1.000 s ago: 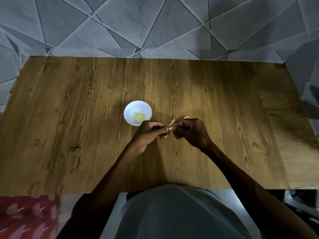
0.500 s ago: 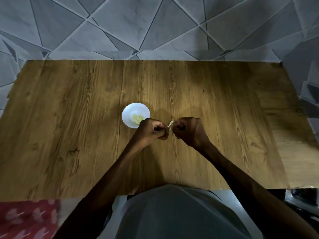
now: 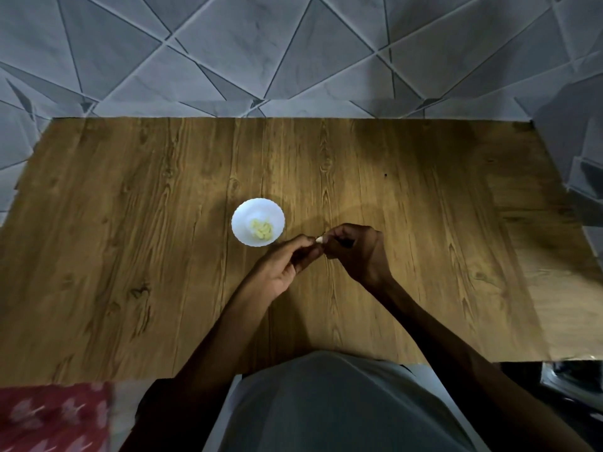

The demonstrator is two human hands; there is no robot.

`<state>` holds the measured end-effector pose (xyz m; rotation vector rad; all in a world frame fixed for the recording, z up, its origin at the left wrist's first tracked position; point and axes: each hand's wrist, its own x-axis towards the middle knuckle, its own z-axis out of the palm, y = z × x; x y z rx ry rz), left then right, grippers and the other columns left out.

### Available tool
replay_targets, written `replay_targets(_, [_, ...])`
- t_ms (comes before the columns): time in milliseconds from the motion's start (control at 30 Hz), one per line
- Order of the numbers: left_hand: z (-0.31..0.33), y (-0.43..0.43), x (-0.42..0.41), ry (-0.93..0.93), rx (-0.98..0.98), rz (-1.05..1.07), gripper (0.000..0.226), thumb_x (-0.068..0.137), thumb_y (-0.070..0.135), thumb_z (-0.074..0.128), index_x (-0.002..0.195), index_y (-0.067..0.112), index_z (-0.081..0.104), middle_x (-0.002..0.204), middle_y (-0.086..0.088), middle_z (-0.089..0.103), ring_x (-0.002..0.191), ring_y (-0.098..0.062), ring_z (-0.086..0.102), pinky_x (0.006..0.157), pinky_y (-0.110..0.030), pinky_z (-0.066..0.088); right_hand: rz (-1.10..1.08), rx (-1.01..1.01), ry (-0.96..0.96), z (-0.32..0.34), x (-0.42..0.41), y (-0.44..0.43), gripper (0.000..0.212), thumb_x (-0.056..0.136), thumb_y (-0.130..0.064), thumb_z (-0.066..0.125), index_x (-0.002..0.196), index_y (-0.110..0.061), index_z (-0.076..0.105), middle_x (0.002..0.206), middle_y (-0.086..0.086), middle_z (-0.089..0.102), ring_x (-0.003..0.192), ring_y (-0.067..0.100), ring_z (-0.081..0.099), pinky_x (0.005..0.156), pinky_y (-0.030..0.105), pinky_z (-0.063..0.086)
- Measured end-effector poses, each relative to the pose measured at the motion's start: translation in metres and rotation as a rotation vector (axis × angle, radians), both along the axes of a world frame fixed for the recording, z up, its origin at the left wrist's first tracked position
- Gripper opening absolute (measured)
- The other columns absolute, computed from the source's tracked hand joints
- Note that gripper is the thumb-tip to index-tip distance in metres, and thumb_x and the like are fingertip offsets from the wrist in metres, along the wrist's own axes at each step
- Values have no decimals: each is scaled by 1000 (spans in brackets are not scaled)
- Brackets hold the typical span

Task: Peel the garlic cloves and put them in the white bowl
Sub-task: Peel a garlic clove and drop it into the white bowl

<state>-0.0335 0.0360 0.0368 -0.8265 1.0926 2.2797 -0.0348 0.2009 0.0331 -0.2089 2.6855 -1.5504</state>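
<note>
A small white bowl [image 3: 243, 216] sits on the wooden table [image 3: 130, 256], holding several pale yellow peeled cloves [image 3: 261, 229]. Just right of the bowl, a pale garlic clove [image 3: 319, 239] shows between the fingertips of both hands. My left hand [image 3: 284, 262] pinches it from the left, palm turned up. From the right, my right hand [image 3: 357, 249] is curled with its fingertips on the same clove. The rest of the clove is hidden by the fingers.
The table's far edge meets a grey tiled floor [image 3: 293, 60]. A red patterned cloth [image 3: 52, 415] lies at the lower left, below the near edge. My grey shirt [image 3: 326, 402] fills the bottom centre.
The thin skin strip that stuck up between the hands is gone; a bare pale clove tip now shows. My left hand has turned palm up.
</note>
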Motion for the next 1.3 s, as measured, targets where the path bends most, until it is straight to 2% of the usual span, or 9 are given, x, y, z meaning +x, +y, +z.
replay_targets(133, [-4, 0, 2, -43, 79, 52, 6, 86, -7, 64, 88, -5, 69, 85, -17, 73, 75, -19, 73, 70, -24, 60, 5, 39, 59, -2, 2, -1, 6, 90, -14, 70, 90, -10, 74, 74, -4, 71, 64, 6, 67, 60, 31, 58])
replay_targets(367, [-15, -6, 5, 273, -237, -134, 20, 85, -8, 64, 105, -6, 68, 91, -13, 74, 85, -20, 72, 79, -25, 58, -40, -8, -51, -3, 1, 1, 10, 91, -13, 70, 84, -7, 75, 67, 1, 71, 55, 11, 66, 55, 31, 57])
replay_targets(500, [-15, -8, 3, 490, -516, -254, 20, 84, -5, 69, 104, -7, 69, 90, -17, 73, 81, -19, 71, 77, -26, 58, -46, -244, -356, -1, -3, 5, 15, 92, -11, 67, 86, 3, 72, 65, 5, 64, 56, 18, 61, 56, 31, 54])
replay_targets(600, [-17, -11, -1, 641, -730, -351, 15, 82, 4, 74, 97, 5, 75, 84, -7, 75, 79, -18, 72, 76, -28, 57, -103, -467, -639, 4, -6, 9, 19, 91, -10, 67, 97, 8, 70, 68, 8, 62, 59, 15, 58, 57, 27, 49])
replay_targets(700, [-19, -10, -5, 711, -819, -351, 11, 83, 7, 73, 93, 8, 75, 79, -3, 75, 72, -17, 71, 75, -30, 55, -101, -483, -764, 6, -8, 15, 23, 91, -15, 67, 99, 6, 70, 72, 9, 64, 63, 14, 59, 60, 24, 51])
replay_targets(833, [-26, -5, -11, 683, -917, -343, 6, 83, 11, 74, 89, 10, 76, 75, 0, 74, 66, -13, 69, 70, -25, 53, -157, -425, -775, 2, -13, 21, 25, 90, -16, 70, 99, 7, 71, 76, 11, 68, 64, 15, 63, 60, 23, 53])
replay_targets(1033, [-50, 7, -26, 644, -1117, -419, 4, 83, 14, 73, 85, 14, 77, 81, 3, 73, 74, -2, 64, 70, -25, 52, -234, -298, -686, -9, -14, 24, 17, 90, -13, 69, 97, 3, 72, 85, 17, 71, 72, 19, 67, 67, 26, 58])
replay_targets(1133, [-49, 13, -31, 608, -1061, -443, 11, 91, 18, 66, 95, 14, 76, 90, 4, 74, 83, -7, 67, 79, -29, 54, -208, -312, -617, -15, -12, 29, 15, 91, -7, 66, 98, 6, 71, 88, 21, 71, 75, 24, 69, 67, 29, 60])
replay_targets(1300, [-40, 18, -31, 530, -812, -523, 14, 93, 17, 64, 105, 16, 73, 97, 4, 73, 92, -6, 66, 81, -17, 50, -162, -202, -497, -17, -14, 29, 10, 92, 0, 63, 91, 3, 72, 83, 22, 71, 72, 24, 68, 69, 36, 59])
